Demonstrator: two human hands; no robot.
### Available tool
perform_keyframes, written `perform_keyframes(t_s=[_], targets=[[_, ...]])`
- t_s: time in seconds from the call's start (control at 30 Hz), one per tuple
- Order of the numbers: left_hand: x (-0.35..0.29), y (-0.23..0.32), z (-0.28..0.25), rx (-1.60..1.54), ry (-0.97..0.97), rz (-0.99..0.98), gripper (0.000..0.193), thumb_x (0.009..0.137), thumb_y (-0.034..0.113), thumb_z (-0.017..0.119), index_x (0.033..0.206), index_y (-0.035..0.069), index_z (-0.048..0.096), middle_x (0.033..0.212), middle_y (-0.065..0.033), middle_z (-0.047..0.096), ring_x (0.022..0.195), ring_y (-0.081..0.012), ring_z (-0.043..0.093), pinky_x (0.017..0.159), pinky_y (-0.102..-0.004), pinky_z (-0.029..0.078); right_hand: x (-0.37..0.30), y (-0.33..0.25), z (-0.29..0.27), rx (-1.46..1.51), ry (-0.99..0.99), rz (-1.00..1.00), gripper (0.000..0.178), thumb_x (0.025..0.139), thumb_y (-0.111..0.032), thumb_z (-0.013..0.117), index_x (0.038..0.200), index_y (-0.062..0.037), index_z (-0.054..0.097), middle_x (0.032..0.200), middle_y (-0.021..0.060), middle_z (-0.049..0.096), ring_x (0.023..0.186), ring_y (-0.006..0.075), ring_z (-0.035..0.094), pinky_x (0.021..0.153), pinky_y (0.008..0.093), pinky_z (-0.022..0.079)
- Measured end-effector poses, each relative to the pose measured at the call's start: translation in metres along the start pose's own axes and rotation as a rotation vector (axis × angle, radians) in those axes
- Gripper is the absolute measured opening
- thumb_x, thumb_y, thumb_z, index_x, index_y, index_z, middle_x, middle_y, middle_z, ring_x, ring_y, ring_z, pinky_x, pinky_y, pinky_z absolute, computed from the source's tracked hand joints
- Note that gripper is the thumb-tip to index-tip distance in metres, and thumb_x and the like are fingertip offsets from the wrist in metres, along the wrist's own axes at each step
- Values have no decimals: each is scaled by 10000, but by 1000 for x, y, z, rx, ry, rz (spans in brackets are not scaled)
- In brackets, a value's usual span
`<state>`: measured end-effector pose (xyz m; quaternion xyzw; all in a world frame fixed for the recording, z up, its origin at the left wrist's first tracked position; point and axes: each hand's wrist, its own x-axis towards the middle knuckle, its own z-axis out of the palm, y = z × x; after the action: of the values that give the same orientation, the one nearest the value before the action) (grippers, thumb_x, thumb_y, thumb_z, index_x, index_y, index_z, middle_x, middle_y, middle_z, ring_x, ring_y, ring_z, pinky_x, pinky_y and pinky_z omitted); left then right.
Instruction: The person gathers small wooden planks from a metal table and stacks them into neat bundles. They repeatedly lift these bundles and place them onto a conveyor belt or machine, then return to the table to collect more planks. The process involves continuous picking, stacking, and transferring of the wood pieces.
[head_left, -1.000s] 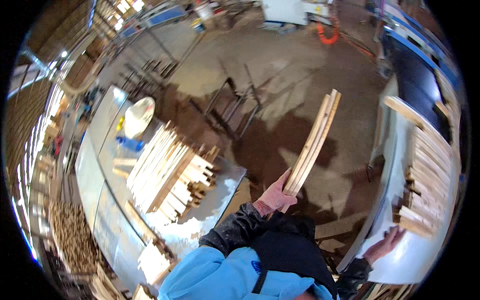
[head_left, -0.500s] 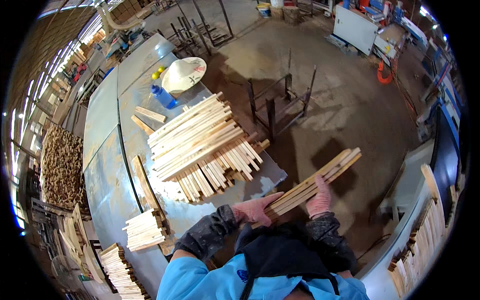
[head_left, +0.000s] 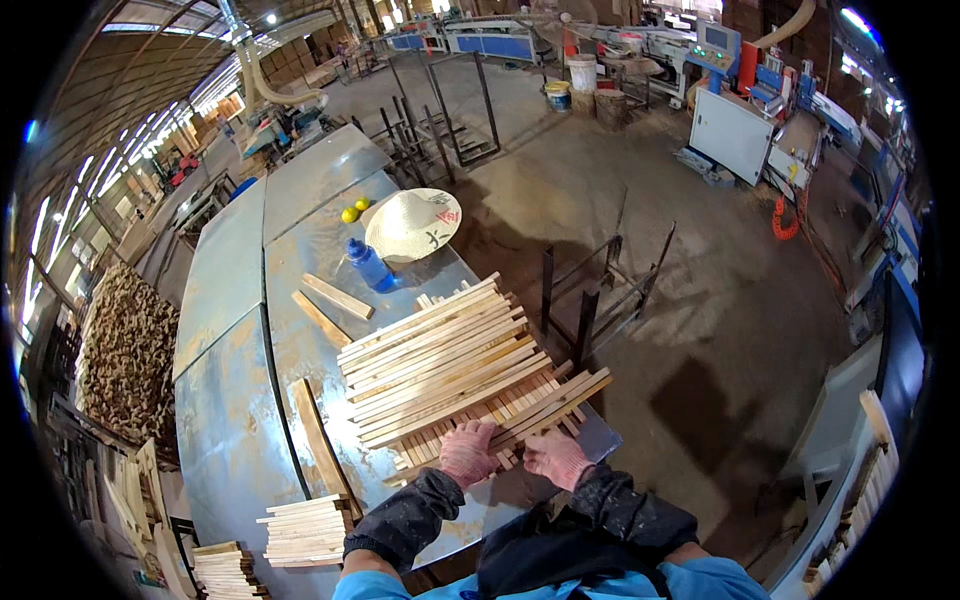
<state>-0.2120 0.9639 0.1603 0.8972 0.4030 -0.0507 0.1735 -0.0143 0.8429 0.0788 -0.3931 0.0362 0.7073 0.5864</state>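
Note:
A stack of pale wooden strips [head_left: 440, 365] lies on the metal-topped table, its layers crossing each other. Along its near edge rests a small bundle of wooden strips [head_left: 560, 402], slanting up to the right. My left hand [head_left: 468, 452], in a pink work glove, is closed over the left part of this bundle. In a matching glove, my right hand [head_left: 557, 458] has its fingers bent against the bundle's near side. Some of the fingertips are hidden among the strips.
On the table [head_left: 225, 430] are a blue bottle [head_left: 370, 266], a straw hat [head_left: 412, 226], yellow fruit [head_left: 354, 210], loose boards [head_left: 322, 432] and a smaller strip pile [head_left: 305, 532]. A dark metal frame [head_left: 590, 310] stands beyond the right corner. Machines line the far right.
Both hands have moved left with the bundle, from beside the table to the near edge of the stack, where it now rests. The view has shifted, showing more of the hall.

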Motion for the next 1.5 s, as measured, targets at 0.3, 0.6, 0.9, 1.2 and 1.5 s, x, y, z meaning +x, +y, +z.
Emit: perform_keyframes(t_s=[0.3, 0.6, 0.9, 1.2, 1.5], targets=[[11, -81, 25, 81, 22, -215, 690, 865, 355, 722, 1510, 154, 577, 1411, -135, 658, 1316, -378, 603, 1094, -541, 447, -83, -14, -97, 102, 77, 8, 470, 1072, -278, 728, 1422, -17, 553, 1274, 228, 671, 1137, 392, 693, 1025, 550, 602], [32, -74, 21, 203, 57, -107, 888, 953, 404, 709, 1706, 145, 318, 1747, -184, 327, 1653, -416, 220, 1348, -588, 119, -86, 19, -176, 112, 433, 135, 344, 1104, -355, 652, 1225, -34, 644, 1105, 167, 716, 1017, 359, 703, 940, 552, 596], [59, -79, 47, 200, 128, -119, 916, 960, 404, 679, 1713, 71, 278, 1767, -240, 263, 1643, -485, 195, 1344, -626, 44, -102, 17, -149, 40, 364, 22, 273, 1066, -282, 723, 1243, -92, 637, 1190, 129, 694, 1075, 284, 700, 931, 467, 614], [54, -50, 23, -25, 214, -25, 1236, 778, 440, 942, 1728, 49, 254, 1772, -308, 229, 1652, -491, 174, 1354, -583, 71, -130, 42, -155, 280, 105, -24, 283, 1105, -242, 605, 1344, -90, 607, 1209, 173, 703, 1085, 352, 700, 974, 528, 592], [57, 121, -1, -1512, -346, 433, 804, 1056, 159, 732, 1712, 24, 287, 1654, -190, 492, 1379, -315, 615, 1066, -365, 576, -247, 98, -178, 452, 244, -579, 586, 1066, -192, 670, 1576, 5, 460, 1107, 61, 662, 961, 183, 654, 846, 357, 563]])
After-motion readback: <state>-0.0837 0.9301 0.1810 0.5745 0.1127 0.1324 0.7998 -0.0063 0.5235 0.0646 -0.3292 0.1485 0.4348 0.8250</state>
